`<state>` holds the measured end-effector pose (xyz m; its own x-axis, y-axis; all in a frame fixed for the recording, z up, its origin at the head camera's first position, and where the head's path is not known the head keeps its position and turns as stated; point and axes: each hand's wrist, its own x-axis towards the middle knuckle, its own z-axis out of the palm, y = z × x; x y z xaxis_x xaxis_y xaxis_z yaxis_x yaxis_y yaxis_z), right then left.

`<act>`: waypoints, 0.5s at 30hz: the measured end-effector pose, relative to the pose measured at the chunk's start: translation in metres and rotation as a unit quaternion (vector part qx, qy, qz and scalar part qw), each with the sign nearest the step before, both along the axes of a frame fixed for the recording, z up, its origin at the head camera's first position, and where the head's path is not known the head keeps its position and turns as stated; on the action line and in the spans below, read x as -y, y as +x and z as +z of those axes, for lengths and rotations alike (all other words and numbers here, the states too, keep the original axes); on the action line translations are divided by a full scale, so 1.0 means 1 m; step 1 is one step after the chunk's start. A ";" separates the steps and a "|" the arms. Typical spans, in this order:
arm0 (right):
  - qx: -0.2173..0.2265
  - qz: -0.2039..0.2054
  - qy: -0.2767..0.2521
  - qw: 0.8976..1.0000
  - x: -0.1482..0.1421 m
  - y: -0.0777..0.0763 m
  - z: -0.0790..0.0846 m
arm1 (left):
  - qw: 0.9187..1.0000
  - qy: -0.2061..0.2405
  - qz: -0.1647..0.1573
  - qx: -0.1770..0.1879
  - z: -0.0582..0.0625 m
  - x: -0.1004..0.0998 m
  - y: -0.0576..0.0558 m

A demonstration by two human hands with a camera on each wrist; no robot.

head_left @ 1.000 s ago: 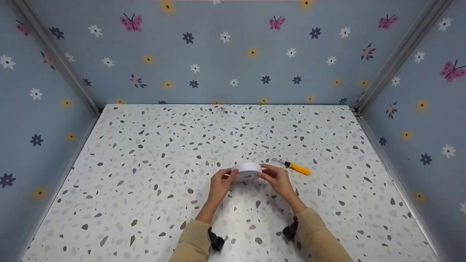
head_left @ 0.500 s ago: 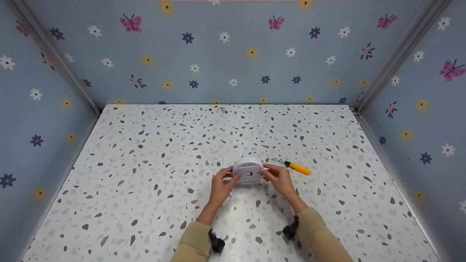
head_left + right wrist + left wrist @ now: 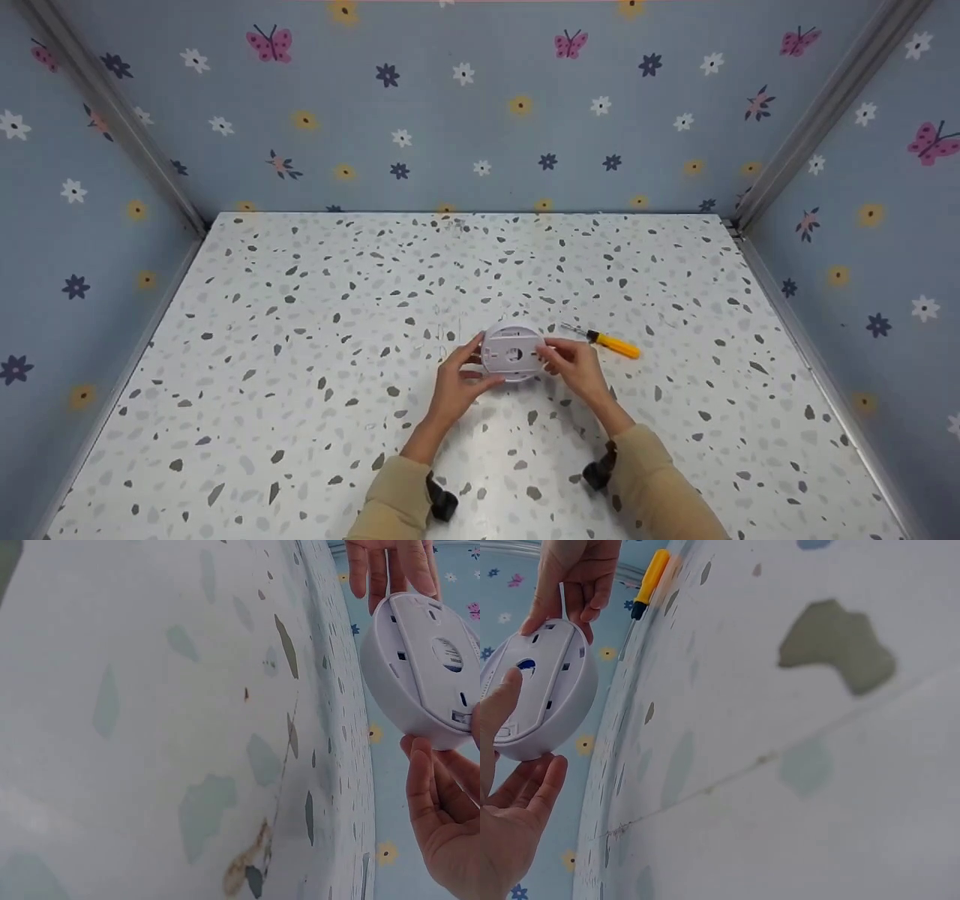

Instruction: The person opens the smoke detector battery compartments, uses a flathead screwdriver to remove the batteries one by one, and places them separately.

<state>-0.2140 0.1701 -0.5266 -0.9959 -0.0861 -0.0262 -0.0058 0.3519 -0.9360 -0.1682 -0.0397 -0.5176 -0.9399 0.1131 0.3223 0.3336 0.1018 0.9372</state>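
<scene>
A round white plastic smoke alarm [image 3: 496,363] is held between both hands at the middle of the table, its slotted back plate facing up toward the head camera. Through the plate's central hole [image 3: 526,664] a bit of the inside shows. My left hand [image 3: 454,384] grips the left side, thumb over the plate's edge and fingers spread against the rim. On the opposite side my right hand [image 3: 579,369] pinches the rim, its fingertips [image 3: 421,746] under the housing in the right wrist view. The front face of the alarm [image 3: 420,660] is hidden.
A screwdriver [image 3: 616,346] with a yellow handle lies just beyond the right hand, its shaft pointing left. The speckled white table [image 3: 300,420] is bordered by blue flowered panels [image 3: 450,112] at the back and both sides.
The smoke alarm has been tipped so its back plate, earlier seen nearly edge-on, now faces up. My left thumb has slid down to the lower edge. The screwdriver has stayed put.
</scene>
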 end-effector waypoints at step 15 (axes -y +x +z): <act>-0.001 -0.008 0.026 1.000 0.003 -0.001 0.003 | 0.999 0.011 -0.019 0.027 -0.005 -0.001 -0.006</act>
